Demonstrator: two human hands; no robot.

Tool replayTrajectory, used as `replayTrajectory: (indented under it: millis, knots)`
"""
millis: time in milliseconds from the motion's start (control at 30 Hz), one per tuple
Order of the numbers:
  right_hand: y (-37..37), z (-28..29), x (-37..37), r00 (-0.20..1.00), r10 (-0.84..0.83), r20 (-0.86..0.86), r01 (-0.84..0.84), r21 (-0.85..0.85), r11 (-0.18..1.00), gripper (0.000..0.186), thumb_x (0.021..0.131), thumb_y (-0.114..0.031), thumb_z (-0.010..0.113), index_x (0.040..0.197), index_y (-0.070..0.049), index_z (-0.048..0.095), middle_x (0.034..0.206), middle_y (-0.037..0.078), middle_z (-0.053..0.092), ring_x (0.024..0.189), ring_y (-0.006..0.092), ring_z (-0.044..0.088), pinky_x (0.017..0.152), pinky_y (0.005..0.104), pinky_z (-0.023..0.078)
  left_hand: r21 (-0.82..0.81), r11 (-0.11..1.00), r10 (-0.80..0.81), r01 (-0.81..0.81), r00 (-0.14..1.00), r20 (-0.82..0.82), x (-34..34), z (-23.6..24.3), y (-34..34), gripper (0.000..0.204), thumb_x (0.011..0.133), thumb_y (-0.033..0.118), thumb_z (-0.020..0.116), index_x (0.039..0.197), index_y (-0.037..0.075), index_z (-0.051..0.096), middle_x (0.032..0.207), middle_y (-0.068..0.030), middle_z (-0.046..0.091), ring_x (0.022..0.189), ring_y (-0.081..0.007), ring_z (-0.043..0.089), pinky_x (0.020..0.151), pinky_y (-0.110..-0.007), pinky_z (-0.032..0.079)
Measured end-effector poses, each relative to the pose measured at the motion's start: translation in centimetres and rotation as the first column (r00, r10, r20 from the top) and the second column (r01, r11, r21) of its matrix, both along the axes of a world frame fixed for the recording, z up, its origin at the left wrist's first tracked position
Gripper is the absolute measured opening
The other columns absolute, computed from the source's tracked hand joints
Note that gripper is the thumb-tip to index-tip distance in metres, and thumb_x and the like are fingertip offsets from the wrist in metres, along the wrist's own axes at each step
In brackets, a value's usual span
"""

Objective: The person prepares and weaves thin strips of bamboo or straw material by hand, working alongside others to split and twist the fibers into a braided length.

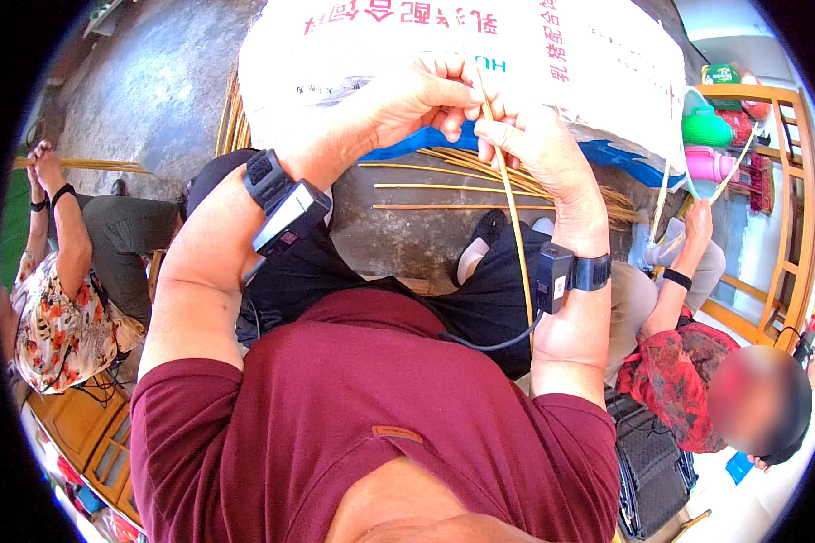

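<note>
A long thin tan cane strip runs from between my two hands down past my right forearm. My left hand pinches it near its upper end with bent fingers. Just beside that, my right hand is closed round the same strip, thumb on top. The fingers of the two hands nearly touch. Under and beyond them spreads a white woven sack with red and blue print. More loose canes lie on the floor below the sack's blue edge.
On the right, a co-worker in a red patterned shirt holds pale strips. At left another person in a floral shirt grips thin canes. A wooden frame and a pink container stand at right.
</note>
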State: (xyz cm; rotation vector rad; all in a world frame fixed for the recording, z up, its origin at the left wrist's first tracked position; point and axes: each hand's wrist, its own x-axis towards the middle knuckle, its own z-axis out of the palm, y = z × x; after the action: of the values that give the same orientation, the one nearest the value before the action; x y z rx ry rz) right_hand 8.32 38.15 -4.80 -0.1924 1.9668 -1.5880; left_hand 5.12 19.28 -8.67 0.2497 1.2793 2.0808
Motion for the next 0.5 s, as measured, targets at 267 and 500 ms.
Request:
replayTrajectory:
  millis: [267,500]
  knots:
    - [-0.2,-0.3,0.0,0.990,0.099,0.096,-0.099,-0.001,0.995,0.018,0.085,-0.022,0.056,0.078,-0.006,0.059,0.064,-0.001,0.059,0.054,0.0044,0.051,0.049,0.0178,0.035,0.016,0.989,0.141,-0.145,0.982,0.128,-2.1,1.7,-2.6,0.006,0.081,0.008,0.056,0.078,0.003,0.059,0.055,-0.0002,0.049,0.039,-0.0045,0.036,0.040,-0.022,0.036]
    - [0.1,-0.4,0.7,0.986,0.128,0.109,-0.124,-0.042,0.991,0.017,0.086,-0.020,0.056,0.078,-0.006,0.060,0.064,-0.002,0.060,0.055,0.0041,0.053,0.048,0.0167,0.036,-0.005,0.929,0.368,-0.369,0.927,0.065,-5.8,2.5,-7.8,0.007,0.082,0.010,0.055,0.077,0.005,0.055,0.055,-0.0001,0.046,0.037,-0.0060,0.034,0.038,-0.023,0.038]
